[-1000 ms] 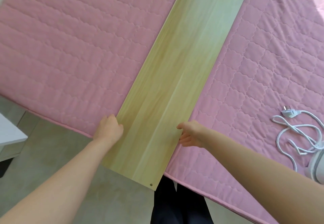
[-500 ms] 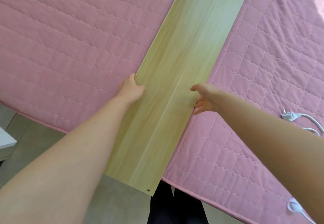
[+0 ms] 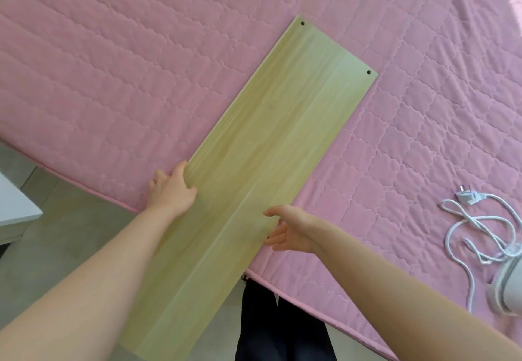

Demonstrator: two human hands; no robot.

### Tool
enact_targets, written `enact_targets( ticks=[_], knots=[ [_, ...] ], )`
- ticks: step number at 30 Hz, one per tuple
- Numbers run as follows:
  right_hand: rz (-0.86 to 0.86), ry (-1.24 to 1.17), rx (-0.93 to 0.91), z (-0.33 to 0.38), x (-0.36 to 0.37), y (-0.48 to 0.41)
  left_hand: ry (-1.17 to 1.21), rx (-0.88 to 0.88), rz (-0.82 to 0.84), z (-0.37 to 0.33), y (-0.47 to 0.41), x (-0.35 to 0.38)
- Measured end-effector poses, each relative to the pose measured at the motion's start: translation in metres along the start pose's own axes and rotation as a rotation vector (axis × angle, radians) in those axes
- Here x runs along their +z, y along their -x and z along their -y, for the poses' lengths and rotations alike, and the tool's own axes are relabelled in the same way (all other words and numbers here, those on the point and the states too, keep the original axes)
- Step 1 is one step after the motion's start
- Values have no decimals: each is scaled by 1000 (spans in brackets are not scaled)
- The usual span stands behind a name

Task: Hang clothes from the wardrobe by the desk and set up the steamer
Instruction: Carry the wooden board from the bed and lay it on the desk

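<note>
I see a long board (image 3: 262, 168) of pale yellow-green wood grain that lies flat and diagonal on the pink quilted bed cover (image 3: 113, 78). Its near end goes out over the edge of the bed, above the grey floor (image 3: 56, 233). The far end has two small dark holes, one in each corner.

My left hand (image 3: 172, 191) grips the left long edge of the board: the thumb lies on the top face and the other fingers (image 3: 158, 180) are curled against the edge, on the side of the cover. My right hand (image 3: 291, 229) is at the opposite long edge, with the fingers spread wide. The thumb reaches over the top face; the other fingers point under the edge. I cannot tell if they touch the wood.

Well to the right of the right fingers, a white steamer (image 3: 508, 287) lies on the cover, partly cut by the frame, with its white cord (image 3: 466, 228) in loose loops and the plug (image 3: 466, 197) beyond them.
</note>
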State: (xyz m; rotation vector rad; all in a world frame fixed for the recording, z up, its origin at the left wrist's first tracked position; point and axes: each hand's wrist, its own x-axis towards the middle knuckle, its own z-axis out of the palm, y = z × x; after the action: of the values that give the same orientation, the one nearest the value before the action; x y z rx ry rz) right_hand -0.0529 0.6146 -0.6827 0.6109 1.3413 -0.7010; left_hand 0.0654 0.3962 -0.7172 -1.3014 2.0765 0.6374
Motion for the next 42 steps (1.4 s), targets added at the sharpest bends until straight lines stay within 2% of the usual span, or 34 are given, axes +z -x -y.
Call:
enact_targets(
  ticks=[8, 14, 18, 26, 31, 34, 39, 42],
  knots=[
    [-72, -26, 37, 8, -9, -2, 186, -58, 6, 12, -5, -2],
    [-157, 239, -20, 6, -2, 2, 321, -39, -69, 9, 15, -5],
    [-285, 605, -253, 12, -2, 25, 388, -4, -147, 5, 41, -11],
    [-369, 1259, -989, 45, 8, 93, 553, 17, -307, -17, 110, -17],
    [-447, 1617, -1402, 58, 10, 108, 467, 9, -407, -29, 153, -9],
    [-441, 1797, -1530, 57, 9, 111, 418, 37, -522, -40, 177, -1],
    [-389, 2050, -1633, 44, 1, 106, 354, 133, -670, -50, 201, 21],
    [-431, 2104, -1688, 37, -9, 104, 352, 165, -709, -56, 212, 31]
  ],
)
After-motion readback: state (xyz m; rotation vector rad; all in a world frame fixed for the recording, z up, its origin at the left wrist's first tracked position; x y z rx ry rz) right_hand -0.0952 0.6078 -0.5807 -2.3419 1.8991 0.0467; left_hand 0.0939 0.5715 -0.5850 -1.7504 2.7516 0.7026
